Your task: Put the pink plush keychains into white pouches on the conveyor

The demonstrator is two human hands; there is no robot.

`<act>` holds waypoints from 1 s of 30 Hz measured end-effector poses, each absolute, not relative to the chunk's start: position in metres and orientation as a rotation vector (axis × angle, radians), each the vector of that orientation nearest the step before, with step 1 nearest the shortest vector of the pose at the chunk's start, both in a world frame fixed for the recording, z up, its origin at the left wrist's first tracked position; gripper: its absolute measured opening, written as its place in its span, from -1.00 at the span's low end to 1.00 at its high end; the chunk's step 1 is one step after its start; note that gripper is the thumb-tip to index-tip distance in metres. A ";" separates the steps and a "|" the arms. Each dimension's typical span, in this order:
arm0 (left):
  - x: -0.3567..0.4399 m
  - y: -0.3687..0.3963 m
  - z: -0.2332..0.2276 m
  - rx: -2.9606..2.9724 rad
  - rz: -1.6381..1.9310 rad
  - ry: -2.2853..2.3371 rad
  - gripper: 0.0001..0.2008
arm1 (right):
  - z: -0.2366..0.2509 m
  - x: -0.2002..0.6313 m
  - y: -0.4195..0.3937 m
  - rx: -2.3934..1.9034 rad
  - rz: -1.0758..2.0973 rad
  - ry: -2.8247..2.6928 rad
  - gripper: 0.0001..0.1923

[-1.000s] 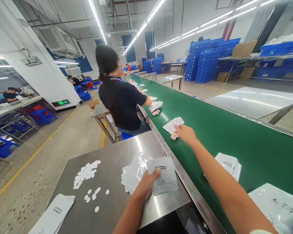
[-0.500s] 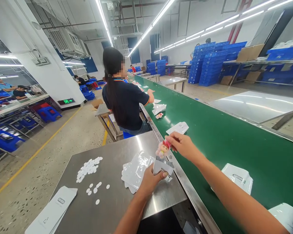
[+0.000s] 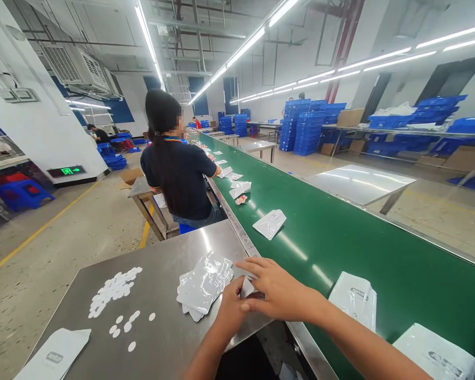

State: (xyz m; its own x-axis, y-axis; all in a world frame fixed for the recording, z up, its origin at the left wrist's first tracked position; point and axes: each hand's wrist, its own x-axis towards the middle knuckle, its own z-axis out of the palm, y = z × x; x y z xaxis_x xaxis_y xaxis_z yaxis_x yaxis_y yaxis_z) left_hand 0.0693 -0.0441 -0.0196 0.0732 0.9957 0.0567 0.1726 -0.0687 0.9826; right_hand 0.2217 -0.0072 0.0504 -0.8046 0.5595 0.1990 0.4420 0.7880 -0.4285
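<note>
My left hand (image 3: 230, 309) is closed around a small white foil pouch (image 3: 247, 288) above the near right corner of the metal table. My right hand (image 3: 277, 290) wraps over the same pouch from the right, fingers reaching across its top and thumb below, near my left hand. Most of the pouch is covered by my hands. The doll figure is out of sight, and I cannot tell whether it is inside. Just left of my hands lies a fanned stack of shiny white pouches (image 3: 203, 285).
On the metal table (image 3: 158, 274) are round white stickers (image 3: 114, 290) and a pouch stack (image 3: 57, 351). The green conveyor belt (image 3: 301, 221) carries pouches (image 3: 354, 301) and a pink figure (image 3: 241, 200). A co-worker (image 3: 178, 169) sits ahead on the left.
My right hand has come down from above the pouch onto it. The pink-and-red doll it held is now hidden. The view has swung right, and my hands have moved closer together.
</note>
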 end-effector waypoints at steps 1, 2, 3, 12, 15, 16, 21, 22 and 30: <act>0.074 -0.046 -0.016 1.458 1.133 1.291 -0.87 | 0.050 0.222 -0.011 -0.784 0.544 -2.674 -0.63; 0.078 -0.047 -0.012 1.495 1.131 1.316 -0.88 | 0.049 0.223 -0.013 -0.785 0.580 -2.673 -0.65; 0.081 -0.048 -0.008 1.530 1.099 1.318 -0.85 | 0.048 0.224 -0.014 -0.774 0.629 -2.661 -0.67; -0.016 -0.005 -0.047 1.707 0.787 2.154 -0.30 | -0.005 0.334 0.073 -1.839 0.652 -2.183 -0.47; -0.048 0.007 -0.072 1.666 0.631 2.334 -0.37 | -0.017 0.375 0.099 -2.146 0.535 -2.053 -0.42; -0.053 0.009 -0.076 1.675 0.624 2.324 -0.47 | -0.018 0.380 0.103 -2.191 0.425 -2.014 -0.39; -0.055 0.008 -0.077 1.794 0.716 2.295 -0.65 | -0.013 0.325 0.092 -1.750 0.205 -2.166 -0.52; -0.053 0.007 -0.074 1.824 0.736 2.298 -0.65 | -0.012 0.301 0.087 -1.611 0.271 -2.211 -0.55; -0.035 -0.021 -0.033 1.615 1.168 1.731 -0.46 | -0.007 0.150 0.063 -0.738 0.819 -2.334 -0.74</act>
State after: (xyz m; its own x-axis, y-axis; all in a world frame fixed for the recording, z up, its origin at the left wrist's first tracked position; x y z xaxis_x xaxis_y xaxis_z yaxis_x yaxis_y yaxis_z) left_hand -0.0355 -0.0210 -0.0334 -0.1743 0.9656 0.1929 0.5400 -0.0701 0.8387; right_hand 0.1496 0.0627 -0.0069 -0.6960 0.6459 0.3135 0.3086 0.6634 -0.6817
